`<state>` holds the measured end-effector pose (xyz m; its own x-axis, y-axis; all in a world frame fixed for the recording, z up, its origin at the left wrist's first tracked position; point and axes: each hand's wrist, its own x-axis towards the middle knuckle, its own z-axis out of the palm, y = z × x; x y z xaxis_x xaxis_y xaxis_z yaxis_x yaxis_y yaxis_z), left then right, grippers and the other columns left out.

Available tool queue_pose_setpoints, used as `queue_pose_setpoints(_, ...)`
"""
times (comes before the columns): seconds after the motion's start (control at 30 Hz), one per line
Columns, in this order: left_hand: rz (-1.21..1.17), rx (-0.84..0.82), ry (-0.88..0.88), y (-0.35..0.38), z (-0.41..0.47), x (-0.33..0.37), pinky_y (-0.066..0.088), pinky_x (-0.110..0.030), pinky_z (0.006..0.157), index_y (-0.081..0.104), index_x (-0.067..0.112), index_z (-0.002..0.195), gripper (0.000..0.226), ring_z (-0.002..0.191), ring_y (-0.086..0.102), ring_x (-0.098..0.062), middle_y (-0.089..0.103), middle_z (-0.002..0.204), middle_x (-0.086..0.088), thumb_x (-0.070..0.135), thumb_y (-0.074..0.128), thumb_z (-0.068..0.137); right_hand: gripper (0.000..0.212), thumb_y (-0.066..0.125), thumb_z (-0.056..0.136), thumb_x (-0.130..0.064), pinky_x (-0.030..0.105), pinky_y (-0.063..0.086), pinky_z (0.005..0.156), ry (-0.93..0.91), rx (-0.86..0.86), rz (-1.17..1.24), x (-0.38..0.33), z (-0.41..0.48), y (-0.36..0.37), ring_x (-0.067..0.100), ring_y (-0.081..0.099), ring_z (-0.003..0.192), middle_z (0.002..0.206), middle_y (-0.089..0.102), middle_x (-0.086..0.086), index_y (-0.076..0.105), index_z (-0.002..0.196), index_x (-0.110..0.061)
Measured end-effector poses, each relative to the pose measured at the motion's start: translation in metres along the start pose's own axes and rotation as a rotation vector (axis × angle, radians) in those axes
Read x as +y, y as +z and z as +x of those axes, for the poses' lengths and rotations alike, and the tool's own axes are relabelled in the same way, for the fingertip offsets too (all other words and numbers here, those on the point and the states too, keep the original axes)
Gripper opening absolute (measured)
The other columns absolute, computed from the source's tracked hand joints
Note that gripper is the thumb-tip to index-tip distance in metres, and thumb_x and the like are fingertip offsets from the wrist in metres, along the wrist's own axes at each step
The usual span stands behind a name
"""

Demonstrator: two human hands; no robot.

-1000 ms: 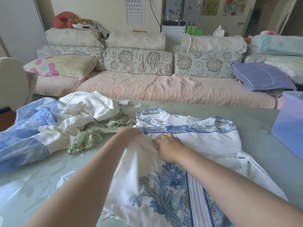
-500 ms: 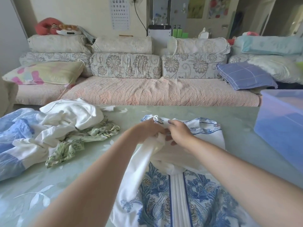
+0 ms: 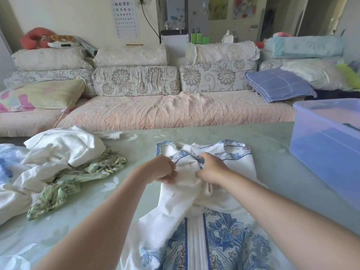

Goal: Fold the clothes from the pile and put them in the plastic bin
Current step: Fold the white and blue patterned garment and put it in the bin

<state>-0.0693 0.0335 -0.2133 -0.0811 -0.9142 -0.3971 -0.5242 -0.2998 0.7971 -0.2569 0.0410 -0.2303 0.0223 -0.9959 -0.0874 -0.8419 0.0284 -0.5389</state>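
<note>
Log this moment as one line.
stage: folding | left hand: grips blue-patterned garment | right hand: grips it too | pile: left of garment | plastic bin: far right

Count: hands 2 — left hand (image 3: 161,169), right hand (image 3: 211,168). White dress (image 3: 233,236) with blue print: 1. In the pile (image 3: 58,162), at least 3 — white garment (image 3: 66,145), green garment (image 3: 64,190), pale blue garment (image 3: 7,158). One plastic bin (image 3: 321,152). One blue checked pillow (image 3: 278,84).

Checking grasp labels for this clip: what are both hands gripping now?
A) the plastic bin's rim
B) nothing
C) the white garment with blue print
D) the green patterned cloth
C: the left hand and right hand each bunch the white garment with blue print near its middle.
</note>
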Motion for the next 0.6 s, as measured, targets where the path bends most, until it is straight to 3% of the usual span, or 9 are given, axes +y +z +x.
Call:
queue_pose_setpoints(0.03, 0.06, 0.123, -0.003, -0.003, 0.004, -0.004, 0.05, -0.023, 0.046, 0.057, 0.011, 0.098, 0.033, 0.054, 0.067, -0.018, 0.068, 0.083, -0.01, -0.01, 0.032, 0.09, 0.057, 0.065, 0.082, -0.024, 0.03, 0.045, 0.087, -0.017, 0.015, -0.118, 0.003, 0.001, 0.001, 0.025, 0.055, 0.121, 0.132, 0.057, 0.005, 0.047, 0.135, -0.019)
queue_pose_setpoints(0.1, 0.252, 0.278, 0.016, -0.01, 0.012, -0.012, 0.049, -0.028, 0.056, 0.055, 0.018, 0.118, 0.043, 0.076, 0.069, -0.026, 0.065, 0.096, -0.012, -0.005, 0.035, 0.088, 0.053, 0.06, 0.083, -0.023, 0.034, 0.045, 0.089, -0.039, 0.038, -0.284, 0.005, 0.002, 0.003, 0.029, 0.053, 0.123, 0.132, 0.052, 0.008, 0.045, 0.133, -0.017)
queue_pose_setpoints(0.17, 0.511, 0.332, 0.02, -0.015, 0.018, -0.016, 0.045, -0.031, 0.066, 0.033, 0.025, 0.146, 0.066, 0.09, 0.061, -0.03, 0.062, 0.109, -0.015, -0.003, 0.042, 0.087, 0.058, 0.059, 0.082, -0.021, 0.038, 0.044, 0.092, -0.123, 0.064, -0.365, 0.002, 0.006, 0.003, 0.032, 0.049, 0.123, 0.129, 0.047, 0.01, 0.04, 0.137, -0.019)
queue_pose_setpoints(0.23, 0.594, 0.376, 0.05, -0.017, 0.026, -0.018, 0.042, -0.03, 0.071, 0.018, 0.027, 0.154, 0.075, 0.093, 0.056, -0.031, 0.061, 0.122, -0.016, 0.0, 0.044, 0.089, 0.072, 0.059, 0.08, -0.018, 0.041, 0.041, 0.101, -0.274, 0.076, -0.363, -0.007, 0.013, 0.007, 0.032, 0.042, 0.127, 0.135, 0.042, 0.009, 0.034, 0.146, -0.024)
queue_pose_setpoints(0.3, 0.579, 0.415, 0.096, -0.019, 0.035, -0.02, 0.045, -0.031, 0.082, 0.033, 0.028, 0.15, 0.067, 0.109, 0.059, -0.03, 0.059, 0.131, -0.011, 0.003, 0.045, 0.089, 0.076, 0.058, 0.077, -0.017, 0.04, 0.037, 0.106, -0.354, 0.092, -0.315, -0.017, 0.02, 0.015, 0.029, 0.039, 0.13, 0.138, 0.041, 0.007, 0.035, 0.149, -0.027)
queue_pose_setpoints(0.37, 0.573, 0.45, 0.15, -0.022, 0.044, -0.023, 0.046, -0.029, 0.085, 0.056, 0.026, 0.135, 0.052, 0.112, 0.06, -0.028, 0.063, 0.127, -0.008, 0.004, 0.05, 0.088, 0.072, 0.06, 0.077, -0.021, 0.039, 0.036, 0.105, -0.376, 0.111, -0.333, -0.027, 0.031, 0.025, 0.028, 0.04, 0.128, 0.137, 0.043, 0.005, 0.039, 0.146, -0.026)
queue_pose_setpoints(0.5, 0.399, 0.535, 0.33, -0.025, 0.051, -0.014, 0.043, -0.024, 0.069, 0.076, 0.022, 0.103, 0.028, 0.091, 0.064, -0.021, 0.071, 0.097, 0.002, 0.008, 0.057, 0.089, 0.044, 0.06, 0.088, -0.036, 0.039, 0.038, 0.094, -0.377, 0.221, -0.512, -0.044, 0.051, 0.042, 0.03, 0.05, 0.118, 0.124, 0.051, 0.007, 0.054, 0.129, -0.023)
queue_pose_setpoints(0.6, 0.028, 0.485, 0.526, -0.025, 0.056, 0.008, 0.051, -0.03, 0.072, 0.074, 0.022, 0.108, 0.031, 0.078, 0.063, -0.013, 0.07, 0.086, 0.005, 0.003, 0.062, 0.086, 0.024, 0.051, 0.098, -0.034, 0.036, 0.038, 0.074, -0.331, 0.412, -0.328, -0.046, 0.058, 0.039, 0.032, 0.062, 0.101, 0.107, 0.064, 0.007, 0.066, 0.109, -0.018)
